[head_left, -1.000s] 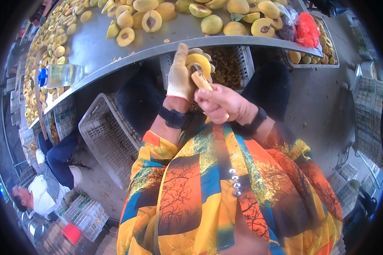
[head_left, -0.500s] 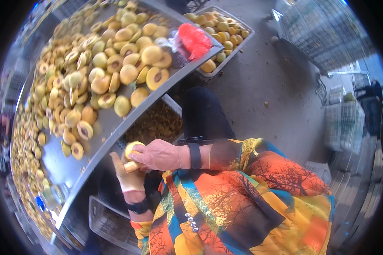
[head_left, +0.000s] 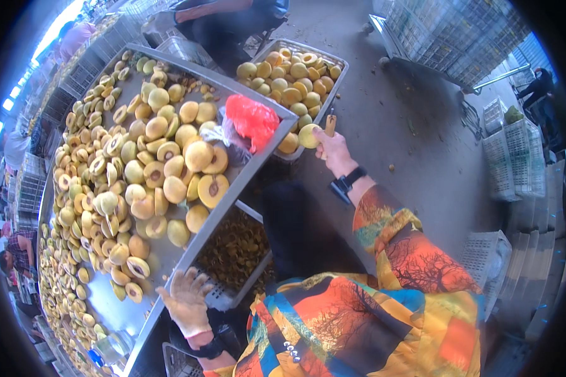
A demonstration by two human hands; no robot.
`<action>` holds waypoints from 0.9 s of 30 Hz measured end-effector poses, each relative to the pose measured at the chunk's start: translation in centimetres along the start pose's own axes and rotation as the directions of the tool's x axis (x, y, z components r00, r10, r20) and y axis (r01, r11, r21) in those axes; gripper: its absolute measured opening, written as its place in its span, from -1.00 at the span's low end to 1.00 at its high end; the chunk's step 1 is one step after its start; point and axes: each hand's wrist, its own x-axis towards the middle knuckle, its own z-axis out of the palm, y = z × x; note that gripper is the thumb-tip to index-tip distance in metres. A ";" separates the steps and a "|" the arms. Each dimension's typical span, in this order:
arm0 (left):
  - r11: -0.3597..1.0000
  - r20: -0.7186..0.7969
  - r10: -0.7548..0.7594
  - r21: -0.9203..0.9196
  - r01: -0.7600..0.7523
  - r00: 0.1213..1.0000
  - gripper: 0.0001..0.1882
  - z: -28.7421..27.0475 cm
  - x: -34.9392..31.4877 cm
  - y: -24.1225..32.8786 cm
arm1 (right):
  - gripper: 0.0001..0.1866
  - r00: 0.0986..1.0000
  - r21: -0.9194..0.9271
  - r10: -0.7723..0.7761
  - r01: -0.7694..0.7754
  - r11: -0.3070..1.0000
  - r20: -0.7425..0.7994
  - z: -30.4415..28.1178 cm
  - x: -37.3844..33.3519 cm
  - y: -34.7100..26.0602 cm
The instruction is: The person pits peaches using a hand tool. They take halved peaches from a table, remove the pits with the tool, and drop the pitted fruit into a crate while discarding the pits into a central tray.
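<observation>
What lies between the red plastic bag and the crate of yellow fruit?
The metal table's edge runs between the bag and the crate, as the head view shows.

Bluish light glares far up and left of the left hand; beside it the table shines whitish. Beyond the right hand, crates look hazy and bent.

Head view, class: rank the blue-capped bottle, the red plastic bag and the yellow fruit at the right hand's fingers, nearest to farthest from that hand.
1. Yellow fruit: at the fingers of the right hand.
2. Red plastic bag: left of the hand, on the table.
3. Blue-capped bottle: far off, lower left.
</observation>
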 end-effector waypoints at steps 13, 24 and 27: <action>0.781 -0.454 0.491 0.608 -0.145 0.743 -0.50 -2.6 -0.6 3.4 | -0.70 0.974 -0.211 -0.201 0.175 0.962 -0.107 5.5 20.7 -2.1; -0.305 -0.039 0.583 0.915 0.264 0.812 -0.19 -9.8 8.9 8.4 | -0.73 0.934 -0.260 -0.275 0.330 0.907 0.227 4.0 -2.6 -5.2; -0.446 0.006 0.616 0.827 0.342 0.788 -0.10 -9.7 10.5 7.7 | -0.83 0.909 -0.348 -0.132 0.281 0.894 0.396 6.5 -9.1 -4.7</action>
